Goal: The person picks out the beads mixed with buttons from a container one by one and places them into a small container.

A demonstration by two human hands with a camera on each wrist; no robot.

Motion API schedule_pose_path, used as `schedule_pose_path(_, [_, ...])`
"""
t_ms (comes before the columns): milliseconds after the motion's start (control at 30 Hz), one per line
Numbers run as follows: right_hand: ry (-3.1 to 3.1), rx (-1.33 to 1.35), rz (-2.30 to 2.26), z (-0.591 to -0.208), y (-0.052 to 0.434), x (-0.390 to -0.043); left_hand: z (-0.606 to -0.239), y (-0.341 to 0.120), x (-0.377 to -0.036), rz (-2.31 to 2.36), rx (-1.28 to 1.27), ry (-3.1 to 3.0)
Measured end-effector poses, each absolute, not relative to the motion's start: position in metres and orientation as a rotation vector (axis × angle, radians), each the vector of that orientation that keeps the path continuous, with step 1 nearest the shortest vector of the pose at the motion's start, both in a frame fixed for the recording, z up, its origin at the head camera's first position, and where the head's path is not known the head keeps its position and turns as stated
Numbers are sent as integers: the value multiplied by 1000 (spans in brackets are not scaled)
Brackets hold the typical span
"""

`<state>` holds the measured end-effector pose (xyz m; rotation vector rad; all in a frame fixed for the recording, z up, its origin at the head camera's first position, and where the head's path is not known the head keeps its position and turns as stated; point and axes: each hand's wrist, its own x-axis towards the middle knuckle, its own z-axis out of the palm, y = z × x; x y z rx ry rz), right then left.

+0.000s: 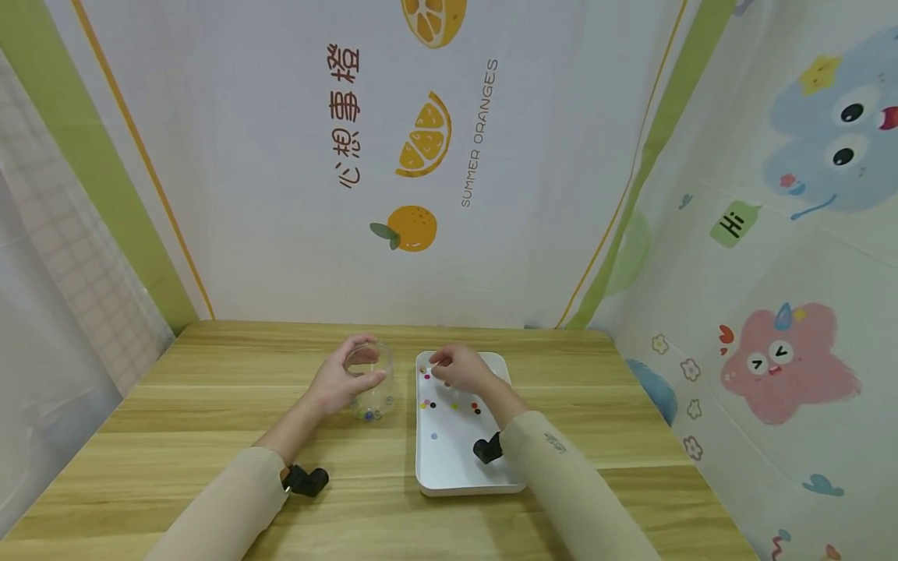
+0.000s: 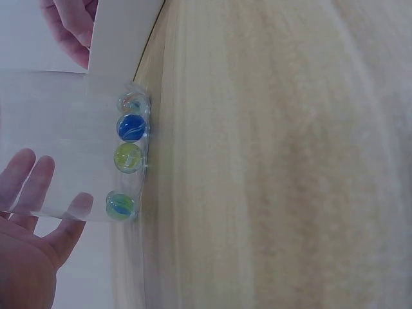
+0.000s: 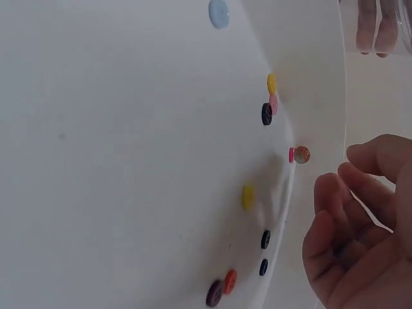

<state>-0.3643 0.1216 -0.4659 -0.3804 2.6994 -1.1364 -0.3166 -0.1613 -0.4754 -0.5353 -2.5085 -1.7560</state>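
My left hand (image 1: 338, 383) holds a clear plastic cup (image 1: 379, 396) upright on the table, thumb and fingers around its wall. Several glass marbles lie at its bottom, among them a blue marble (image 2: 131, 127) and a yellow-green marble (image 2: 128, 158). Over the far end of a white tray (image 1: 456, 463) hovers my right hand (image 1: 459, 368), its fingers bent loosely, with nothing visible between them. An orange-and-clear marble (image 3: 302, 154) sits against the tray wall beside a pink button (image 3: 291, 155), just off the right fingertips.
Scattered buttons lie in the tray, including a light blue button (image 1: 434, 436), a yellow button (image 3: 248, 197) and a red button (image 3: 230, 281). The wooden table (image 1: 245, 374) ends at a printed curtain (image 1: 295, 257) behind. Black wrist cameras sit at both sleeves.
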Motion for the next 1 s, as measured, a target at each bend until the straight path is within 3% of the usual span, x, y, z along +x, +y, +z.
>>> schedule_pose_path(1000, [2829, -401, -888, -479, 106, -366, -477, -162, -318, -1776, -537, -2499])
